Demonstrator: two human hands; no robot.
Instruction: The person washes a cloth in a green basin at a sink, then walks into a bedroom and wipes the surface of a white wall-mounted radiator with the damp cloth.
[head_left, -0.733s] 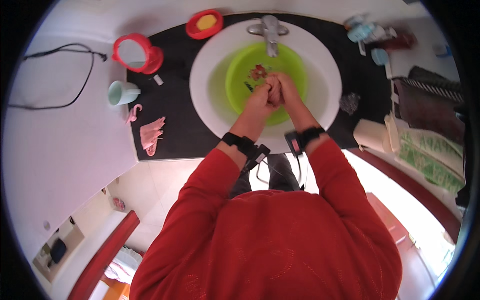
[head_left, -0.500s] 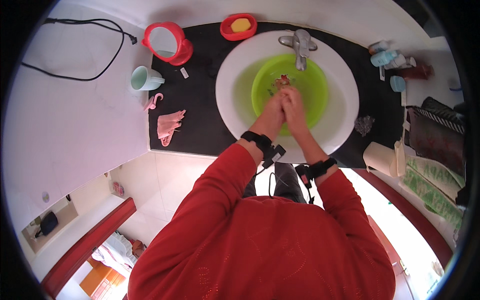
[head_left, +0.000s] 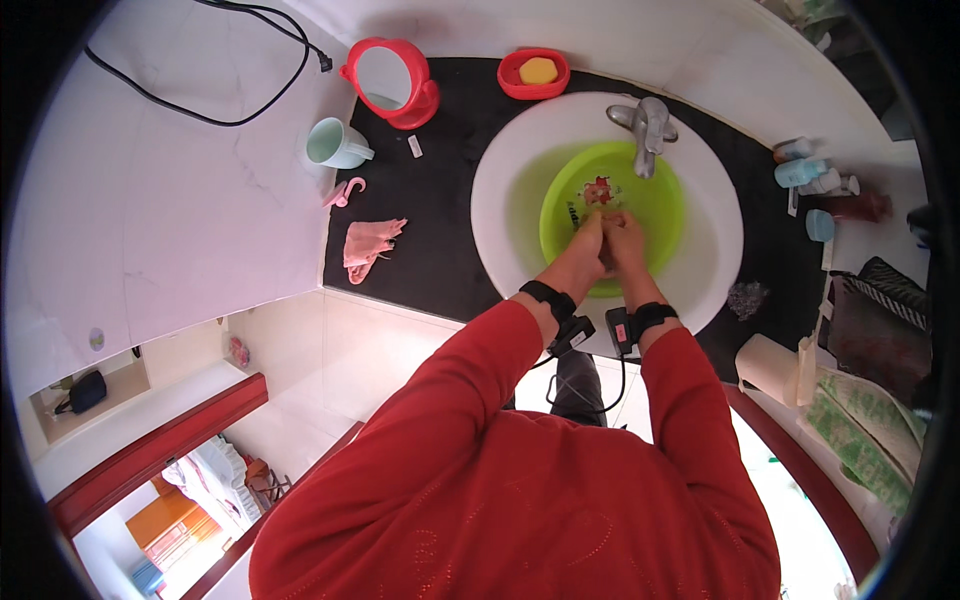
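Head: cloth (head_left: 598, 190) bunched, axis unclear.

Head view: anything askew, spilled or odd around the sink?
Nothing spilled. Only a pink cloth lies crumpled on the black counter, left of the sink. Both hands are together inside the green basin.

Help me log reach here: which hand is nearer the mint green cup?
Left. The left hand sits in the green basin on the side toward the mint green cup; the right hand lies just beyond it.
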